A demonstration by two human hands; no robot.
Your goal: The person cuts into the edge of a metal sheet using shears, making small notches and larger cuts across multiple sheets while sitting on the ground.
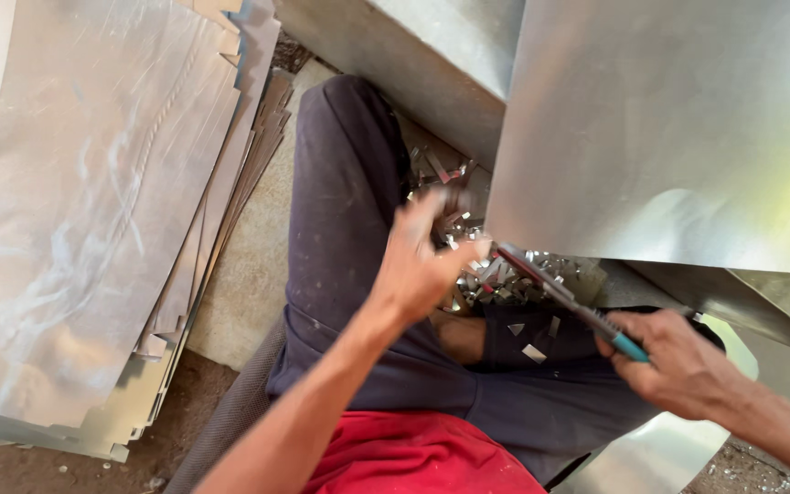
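Head view, right hand point(683, 361) gripping snips point(560, 297), blades beside left hand point(418, 261)

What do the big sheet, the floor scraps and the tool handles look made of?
Sheet: thin metal, probably galvanised steel; dull silver with a soft sheen. Scraps: seemingly the same metal, shiny cut slivers. Snips in the right hand: metal blades, with teal handle grips that look like plastic or rubber.

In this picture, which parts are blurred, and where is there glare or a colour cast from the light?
In the head view, the left hand is smeared by motion blur; the right hand, gripping the snips, is sharper. The big metal sheet carries a yellow-green cast at its right edge. The stacked sheets on the left show pale, washed-out reflections.
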